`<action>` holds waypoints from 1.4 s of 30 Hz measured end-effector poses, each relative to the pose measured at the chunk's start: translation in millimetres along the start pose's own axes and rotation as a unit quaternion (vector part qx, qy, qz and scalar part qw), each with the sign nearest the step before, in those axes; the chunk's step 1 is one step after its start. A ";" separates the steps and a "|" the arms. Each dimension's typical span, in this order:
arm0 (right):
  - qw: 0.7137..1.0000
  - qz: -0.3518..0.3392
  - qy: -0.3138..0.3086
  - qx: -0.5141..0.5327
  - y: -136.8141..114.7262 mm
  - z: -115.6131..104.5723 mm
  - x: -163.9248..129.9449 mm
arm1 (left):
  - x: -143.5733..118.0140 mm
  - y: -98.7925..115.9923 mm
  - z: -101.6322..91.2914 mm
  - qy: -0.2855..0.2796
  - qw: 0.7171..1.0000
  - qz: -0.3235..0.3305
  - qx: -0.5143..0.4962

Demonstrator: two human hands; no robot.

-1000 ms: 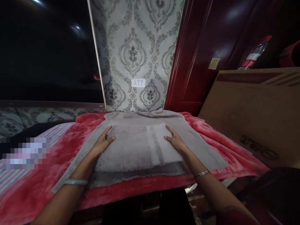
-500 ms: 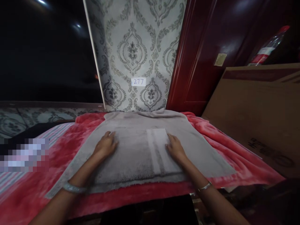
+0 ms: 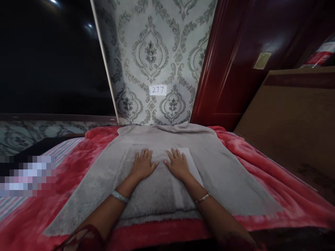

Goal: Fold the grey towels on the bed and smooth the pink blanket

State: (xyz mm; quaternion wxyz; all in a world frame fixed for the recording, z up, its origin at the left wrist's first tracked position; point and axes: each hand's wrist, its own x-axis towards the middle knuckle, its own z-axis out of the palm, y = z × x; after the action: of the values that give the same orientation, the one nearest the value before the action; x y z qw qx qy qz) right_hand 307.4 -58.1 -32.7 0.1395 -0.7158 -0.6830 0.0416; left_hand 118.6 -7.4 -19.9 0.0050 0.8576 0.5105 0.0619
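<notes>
A folded grey towel point(image 3: 151, 193) with a pale band along its right side lies in front of me. My left hand point(image 3: 142, 164) rests flat on its left half, fingers spread and pointing away. On the right half, partly over the pale band, my right hand point(image 3: 178, 164) also lies palm down with its fingers apart. Neither hand grips anything. Beneath the towel a larger light grey cloth point(image 3: 225, 181) is spread out, its far edge rumpled near the wall.
A red plush blanket point(image 3: 154, 232) lies under the grey cloth, with striped fabric point(image 3: 14, 202) at the left. Behind stand a large dark screen point(image 3: 49, 62) and a patterned wall with a "277" label point(image 3: 157, 90). At the right is a cardboard box point(image 3: 290, 111) with a bottle point(image 3: 320, 55) on it.
Both hands have moved inward from the towel's left and right edges and now lie flat on top of it. The camera view has shifted slightly.
</notes>
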 end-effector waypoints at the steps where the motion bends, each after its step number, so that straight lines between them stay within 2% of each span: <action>1: 1.000 0.001 0.000 0.001 0.8 0.4 -0.8 | -0.3 -1.1 1.3 0.001 1.000 0.000 -0.002; 5: 1.000 0.006 -0.007 0.005 0.3 -2.8 -1.1 | 0.2 -2.5 0.8 0.007 1.000 -0.001 -0.010; 10: 0.998 0.027 -0.051 0.017 -8.4 -15.3 9.7 | -0.9 -1.4 -2.1 0.003 1.000 -0.001 -0.020; 13: 0.998 -0.007 -0.059 0.036 -16.5 -20.7 24.8 | -2.2 -1.6 -2.6 0.005 1.000 0.003 -0.024; 16: 0.996 -0.045 -0.067 0.036 -19.2 -15.6 37.6 | -2.7 -2.9 0.2 0.017 0.999 0.006 -0.027; 19: 0.996 -0.060 -0.045 0.039 -13.7 -3.3 42.8 | -2.7 -4.7 4.1 0.028 0.999 0.008 -0.030; 24: 0.995 -0.045 -0.025 0.090 3.1 3.0 53.6 | -4.1 -4.5 -1.2 0.040 0.998 0.019 -0.039; 28: 0.993 -0.019 -0.043 0.110 13.9 -6.6 77.3 | -18.1 6.6 -14.4 0.022 0.992 0.091 -0.082; 33: 0.986 0.010 -0.067 0.150 18.8 -9.8 106.0 | -63.3 35.9 -15.1 -0.030 0.962 0.234 -0.138; 37: 0.982 0.028 -0.059 0.178 19.0 -0.5 114.5 | -89.4 49.1 -5.6 -0.050 0.955 0.253 -0.147; 42: 0.981 0.061 -0.042 0.178 18.4 10.5 114.3 | -92.6 49.2 -2.3 -0.057 0.952 0.262 -0.146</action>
State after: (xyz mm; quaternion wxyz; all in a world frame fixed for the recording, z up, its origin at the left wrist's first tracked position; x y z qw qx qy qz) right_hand 329.8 55.9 -32.6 0.2331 -0.7175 -0.6247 0.2013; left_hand 117.8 -112.2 -23.5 0.1427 0.9532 0.2525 0.0855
